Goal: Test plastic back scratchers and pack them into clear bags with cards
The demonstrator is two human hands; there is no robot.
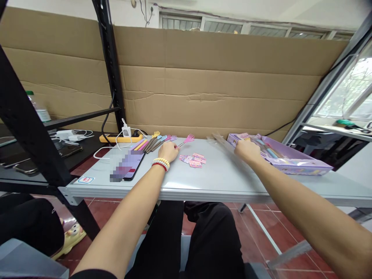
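My left hand [168,151] rests closed on the grey table [221,178], its fingers pinched on the thin handle of a pink hand-shaped scratcher [188,138]. Just left of it lie several more scratchers [157,141] in yellow, blue and purple. Small pink packets [193,159] lie between my hands. My right hand [247,149] is curled at the near end of a purple box [302,162] holding more sticks, with a yellow tip showing at its fingers. Beaded bracelets circle my left wrist.
A phone [129,164] lies on the table's left side. A yellow power strip [120,137] with a charger and cables sits behind it. Clear plastic sleeves [221,141] lie near the box. Black shelf posts stand left, a cardboard wall behind.
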